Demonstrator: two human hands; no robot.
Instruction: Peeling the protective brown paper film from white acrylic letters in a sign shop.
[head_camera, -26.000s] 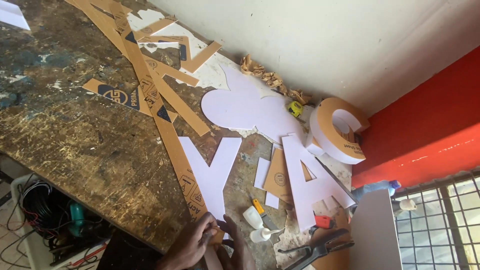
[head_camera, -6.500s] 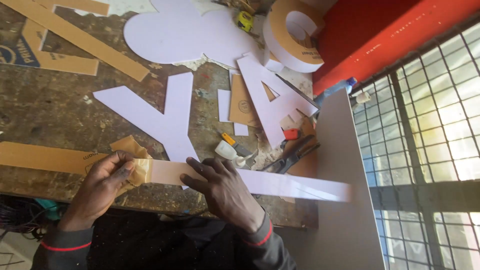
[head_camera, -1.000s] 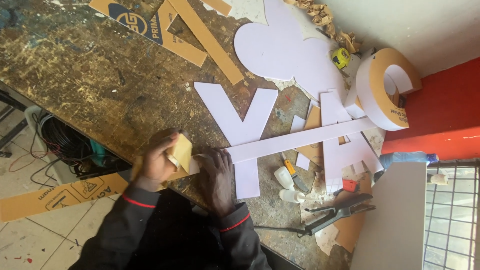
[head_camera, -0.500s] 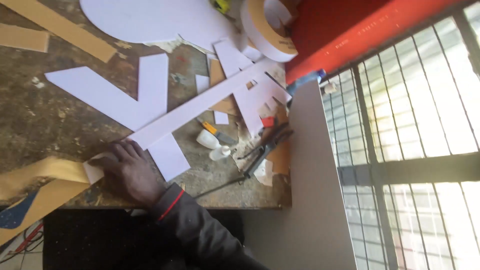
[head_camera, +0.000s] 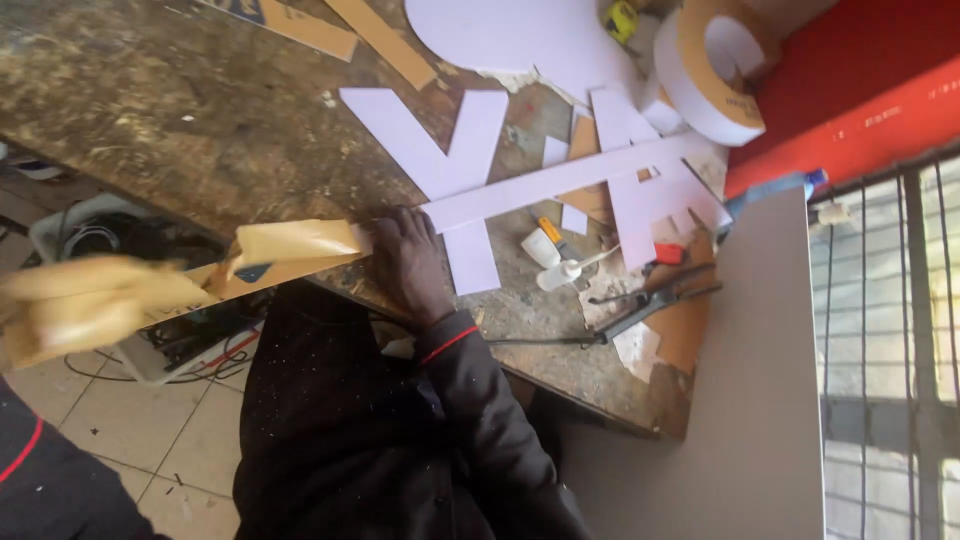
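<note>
Right hand (head_camera: 408, 262) lies flat at the near edge of the surface (head_camera: 180, 120), grip spread, pressing down the near end of a long white strip (head_camera: 560, 182). The strip runs diagonally from that edge up toward the far right corner, across the white Y-shaped cutout (head_camera: 440, 150). Tan backing paper (head_camera: 290, 250) peels off past the near edge into a blur at far left; left hand cannot be made out, grip unknown. Judgement: keep the palm firm and pull low and steady. Open room lies left beyond the edge; glue bottle (head_camera: 548, 250) and pliers (head_camera: 650, 300) crowd the right.
</note>
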